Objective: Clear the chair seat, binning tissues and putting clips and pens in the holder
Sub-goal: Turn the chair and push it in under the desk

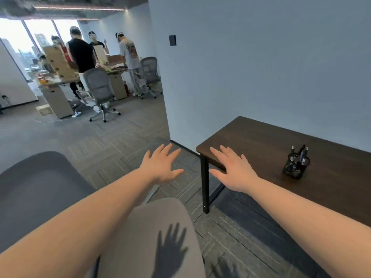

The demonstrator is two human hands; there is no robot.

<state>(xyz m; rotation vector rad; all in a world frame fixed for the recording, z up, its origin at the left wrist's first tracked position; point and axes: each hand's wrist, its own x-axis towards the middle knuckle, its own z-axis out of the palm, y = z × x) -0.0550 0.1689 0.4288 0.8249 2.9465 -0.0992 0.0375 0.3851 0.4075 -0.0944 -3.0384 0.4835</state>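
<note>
Both my hands are stretched out in front of me, palms down, fingers spread, holding nothing. My left hand [162, 166] hovers over the floor, and my right hand [232, 169] hovers by the near left corner of the dark wooden table [261, 141]. A black mesh holder [295, 165] with several pens stands on the table to the right of my right hand. The grey chair seat [156, 237] lies below my arms and shows only the shadow of a hand. No tissues or clips are in view.
The chair's dark grey backrest [36, 187] is at the left. A white wall [261, 67] rises behind the table. Grey carpet floor [120, 141] stretches ahead. Far back left, several people stand at desks with grey office chairs [98, 91].
</note>
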